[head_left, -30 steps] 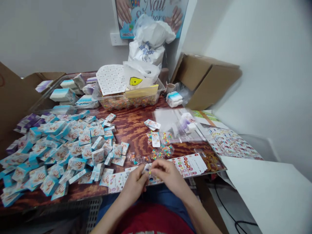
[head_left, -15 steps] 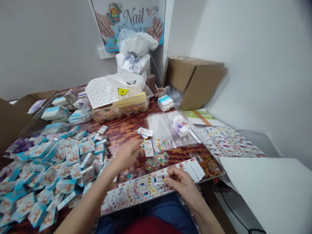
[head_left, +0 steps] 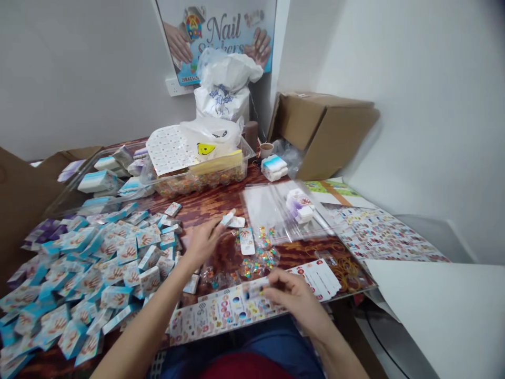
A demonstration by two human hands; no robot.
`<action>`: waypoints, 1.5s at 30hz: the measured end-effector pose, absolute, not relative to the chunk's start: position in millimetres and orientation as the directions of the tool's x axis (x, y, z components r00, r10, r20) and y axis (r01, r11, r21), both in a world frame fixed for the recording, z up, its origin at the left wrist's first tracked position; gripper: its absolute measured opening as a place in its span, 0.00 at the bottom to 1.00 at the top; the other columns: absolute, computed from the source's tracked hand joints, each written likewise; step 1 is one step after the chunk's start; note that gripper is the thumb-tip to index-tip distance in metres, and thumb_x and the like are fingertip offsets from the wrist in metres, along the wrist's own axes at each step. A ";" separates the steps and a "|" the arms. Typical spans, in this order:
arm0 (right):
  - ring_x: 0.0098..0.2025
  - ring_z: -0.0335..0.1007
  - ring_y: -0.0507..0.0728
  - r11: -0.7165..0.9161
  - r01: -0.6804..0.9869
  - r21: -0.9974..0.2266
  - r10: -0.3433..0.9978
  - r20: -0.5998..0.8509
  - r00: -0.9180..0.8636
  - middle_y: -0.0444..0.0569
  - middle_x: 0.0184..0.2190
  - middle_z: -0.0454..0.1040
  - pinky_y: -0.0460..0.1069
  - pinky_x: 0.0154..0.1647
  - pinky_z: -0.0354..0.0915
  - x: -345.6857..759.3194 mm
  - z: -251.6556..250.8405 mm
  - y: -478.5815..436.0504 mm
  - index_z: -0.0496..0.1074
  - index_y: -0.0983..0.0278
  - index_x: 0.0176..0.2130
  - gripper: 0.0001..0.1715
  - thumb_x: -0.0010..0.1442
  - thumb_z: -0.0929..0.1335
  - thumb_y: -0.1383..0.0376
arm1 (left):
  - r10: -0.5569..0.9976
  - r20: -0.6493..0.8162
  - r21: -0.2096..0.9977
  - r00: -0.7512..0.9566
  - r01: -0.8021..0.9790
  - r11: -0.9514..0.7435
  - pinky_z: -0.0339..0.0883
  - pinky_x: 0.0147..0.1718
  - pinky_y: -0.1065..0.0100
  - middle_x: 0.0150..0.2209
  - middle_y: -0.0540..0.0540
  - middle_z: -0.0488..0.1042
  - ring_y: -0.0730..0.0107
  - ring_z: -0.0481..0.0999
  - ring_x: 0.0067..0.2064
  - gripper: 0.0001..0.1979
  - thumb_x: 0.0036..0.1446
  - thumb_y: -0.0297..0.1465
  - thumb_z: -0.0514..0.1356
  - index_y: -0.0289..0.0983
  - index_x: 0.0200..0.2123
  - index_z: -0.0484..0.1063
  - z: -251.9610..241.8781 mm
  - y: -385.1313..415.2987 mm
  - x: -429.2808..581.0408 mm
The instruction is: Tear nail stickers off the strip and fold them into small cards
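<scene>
My left hand (head_left: 204,241) reaches over the table and pinches a small blue-and-white card (head_left: 228,217) at its fingertips. Another white card (head_left: 237,222) lies just beside it, and a third card (head_left: 246,241) rests on small clear bags of colourful candies (head_left: 260,260). Near the table's front edge, my right hand (head_left: 290,291) is closed on a small nail sticker sheet (head_left: 254,289), blurred by motion. Beneath it runs a long row of overlapping nail sticker sheets (head_left: 213,313).
Many small blue-and-white boxes (head_left: 118,252) are heaped at left. Behind stands a clear plastic tub (head_left: 248,158) of candies. Clear plastic bags (head_left: 264,210), rubber bands (head_left: 349,271) and a cardboard box (head_left: 335,137) are to the right, with a paper cup (head_left: 266,150) at the back.
My left hand, blurred before, now has one blue-and-white card lifted from the pair on the table. The right hand stays with the sticker sheet. The view has shifted slightly.
</scene>
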State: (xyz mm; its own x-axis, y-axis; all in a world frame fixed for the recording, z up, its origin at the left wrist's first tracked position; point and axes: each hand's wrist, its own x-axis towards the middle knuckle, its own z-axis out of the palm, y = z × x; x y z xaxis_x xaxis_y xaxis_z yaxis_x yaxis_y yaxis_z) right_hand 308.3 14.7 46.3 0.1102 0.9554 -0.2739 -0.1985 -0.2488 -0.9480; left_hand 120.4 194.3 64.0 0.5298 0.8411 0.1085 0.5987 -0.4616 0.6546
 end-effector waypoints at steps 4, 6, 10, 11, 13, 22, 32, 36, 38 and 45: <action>0.24 0.56 0.50 -0.128 -0.274 -0.953 0.922 -0.217 0.322 0.40 0.21 0.64 0.45 0.26 0.55 307.2 58.5 34.3 0.68 0.63 0.27 0.18 0.46 0.76 0.55 | 0.879 -0.207 0.920 0.429 0.392 0.026 0.71 0.25 0.68 0.25 0.48 0.77 0.66 0.77 0.24 0.21 0.64 0.43 0.48 0.34 0.46 0.70 64.4 141.6 90.4; 0.23 0.57 0.50 -0.109 -0.289 -0.951 0.920 -0.206 0.334 0.41 0.21 0.66 0.45 0.25 0.56 295.5 62.1 43.9 0.68 0.63 0.26 0.19 0.44 0.76 0.55 | 0.848 -0.320 0.937 0.421 0.271 0.219 0.68 0.21 0.70 0.21 0.50 0.74 0.68 0.74 0.20 0.21 0.60 0.46 0.53 0.34 0.43 0.70 60.1 115.7 81.7; 0.22 0.54 0.49 -0.157 -0.203 -0.967 0.949 -0.204 0.238 0.39 0.19 0.61 0.45 0.23 0.53 269.7 60.1 49.9 0.65 0.63 0.24 0.21 0.44 0.75 0.53 | 0.896 -0.244 0.949 0.371 0.281 0.142 0.64 0.20 0.72 0.17 0.53 0.71 0.70 0.70 0.18 0.20 0.60 0.46 0.54 0.35 0.40 0.73 56.5 83.7 66.9; 0.22 0.53 0.49 -0.170 -0.167 -0.971 0.958 -0.203 0.203 0.39 0.19 0.60 0.45 0.23 0.52 266.2 59.0 49.1 0.65 0.63 0.23 0.21 0.44 0.75 0.53 | 0.909 -0.221 0.946 0.353 0.303 0.113 0.64 0.20 0.72 0.17 0.53 0.70 0.70 0.70 0.18 0.19 0.61 0.46 0.54 0.36 0.41 0.73 57.0 79.9 62.6; 0.22 0.51 0.49 -0.192 -0.095 -0.977 0.971 -0.203 0.123 0.38 0.19 0.58 0.45 0.23 0.51 263.8 57.8 47.0 0.64 0.63 0.23 0.21 0.46 0.74 0.53 | 0.926 -0.189 0.939 0.327 0.336 0.073 0.64 0.21 0.71 0.17 0.53 0.70 0.70 0.71 0.18 0.19 0.62 0.44 0.53 0.36 0.42 0.73 59.0 75.3 53.7; 0.24 0.52 0.49 -0.210 0.145 -0.967 0.976 -0.216 -0.024 0.39 0.21 0.59 0.45 0.24 0.50 266.5 67.1 53.6 0.62 0.63 0.24 0.16 0.49 0.71 0.57 | 0.915 -0.089 0.913 0.395 0.400 -0.084 0.64 0.26 0.71 0.22 0.51 0.71 0.70 0.71 0.22 0.16 0.64 0.40 0.51 0.39 0.42 0.75 66.7 69.5 32.2; 0.22 0.52 0.49 -0.206 0.313 -0.927 0.967 -0.243 -0.082 0.38 0.18 0.59 0.44 0.23 0.48 243.5 57.2 58.3 0.63 0.63 0.22 0.11 0.47 0.70 0.62 | 0.894 -0.099 0.918 0.436 0.387 -0.088 0.63 0.28 0.71 0.26 0.49 0.74 0.69 0.71 0.25 0.17 0.66 0.39 0.48 0.39 0.44 0.74 57.3 63.3 38.4; 0.22 0.52 0.48 -0.182 0.338 -0.924 0.977 -0.209 -0.044 0.37 0.17 0.59 0.43 0.22 0.48 239.2 43.5 59.1 0.63 0.63 0.21 0.10 0.47 0.69 0.65 | 0.912 -0.100 0.925 0.397 0.376 -0.062 0.64 0.29 0.71 0.26 0.49 0.74 0.68 0.72 0.25 0.17 0.66 0.40 0.49 0.39 0.43 0.74 51.7 62.2 41.8; 0.22 0.51 0.48 -0.178 0.314 -0.932 0.978 -0.203 -0.049 0.37 0.17 0.58 0.43 0.22 0.47 240.1 42.8 57.2 0.63 0.64 0.20 0.10 0.47 0.68 0.65 | 0.915 -0.094 0.930 0.393 0.363 -0.060 0.65 0.32 0.70 0.29 0.47 0.76 0.66 0.74 0.30 0.17 0.65 0.39 0.49 0.39 0.43 0.75 50.3 62.6 42.8; 0.18 0.55 0.47 -0.409 0.030 -0.912 0.886 -0.405 -0.227 0.40 0.20 0.70 0.43 0.19 0.48 260.3 64.9 46.1 0.74 0.65 0.32 0.16 0.47 0.73 0.56 | 0.906 -0.077 0.925 0.416 0.370 -0.091 0.65 0.41 0.68 0.38 0.46 0.79 0.63 0.76 0.40 0.15 0.65 0.37 0.50 0.39 0.42 0.76 48.2 62.1 42.5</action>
State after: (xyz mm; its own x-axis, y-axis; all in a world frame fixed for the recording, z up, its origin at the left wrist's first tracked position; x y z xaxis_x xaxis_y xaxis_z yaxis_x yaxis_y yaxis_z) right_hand 260.3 46.1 64.9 -0.2273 0.8856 -0.4050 0.0296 -0.4094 -0.9119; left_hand 42.5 62.1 48.2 0.4156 0.9063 -0.0772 0.3699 -0.0909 0.9246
